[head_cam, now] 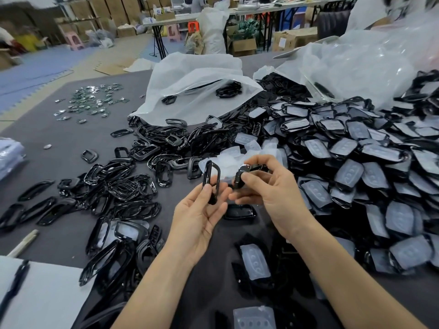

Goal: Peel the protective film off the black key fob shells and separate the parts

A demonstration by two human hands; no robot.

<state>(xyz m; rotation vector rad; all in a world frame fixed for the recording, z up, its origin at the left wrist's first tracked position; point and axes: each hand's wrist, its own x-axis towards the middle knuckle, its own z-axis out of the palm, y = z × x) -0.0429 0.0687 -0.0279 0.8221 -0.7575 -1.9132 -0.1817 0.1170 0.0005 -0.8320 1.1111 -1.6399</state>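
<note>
My left hand (198, 214) holds a glossy black frame ring (211, 178) upright between thumb and fingers, above the grey table (71, 148). Just right of it, my right hand (268, 193) pinches a black key fob shell (244, 174). The two hands nearly touch. A big heap of film-covered shells (370, 167) fills the right side. Separated black frames (133, 186) lie spread at the left. Peeled clear films (247, 148) pile up just behind my hands.
An open white plastic bag (190, 91) with a few frames lies at the back centre, and clear bags (370, 58) at the back right. Small shiny parts (95, 100) are scattered far left. A notebook with a pen (16, 286) sits at the near left corner.
</note>
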